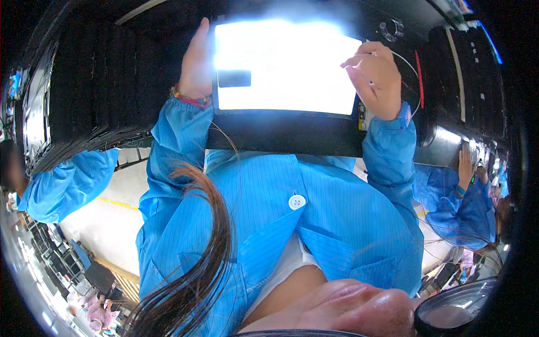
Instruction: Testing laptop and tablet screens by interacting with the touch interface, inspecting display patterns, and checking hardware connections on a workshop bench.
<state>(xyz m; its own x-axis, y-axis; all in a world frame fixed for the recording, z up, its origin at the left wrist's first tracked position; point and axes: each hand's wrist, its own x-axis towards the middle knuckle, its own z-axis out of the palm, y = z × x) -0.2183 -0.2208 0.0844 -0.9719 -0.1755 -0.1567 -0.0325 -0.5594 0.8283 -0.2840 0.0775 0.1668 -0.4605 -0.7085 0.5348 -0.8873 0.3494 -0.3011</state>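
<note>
A glaring white lit panel with a dark frame lies in front of me on a black work surface. On its left part shows a small dark grey rectangle. My left hand rests upright along the panel's left edge, its visible finger stretched out; glare washes out its inner side. Over the panel's right edge is my right hand, fingers bent and thumb close to the index finger. Whatever is between those fingertips is too small or too washed out to make out. A blue band circles my right wrist.
A thin white cord curves beside my right hand, near a red strip. A clear ring-shaped object sits beyond it. Dark stacked edges stand at left. Blue-sleeved people are at left and right.
</note>
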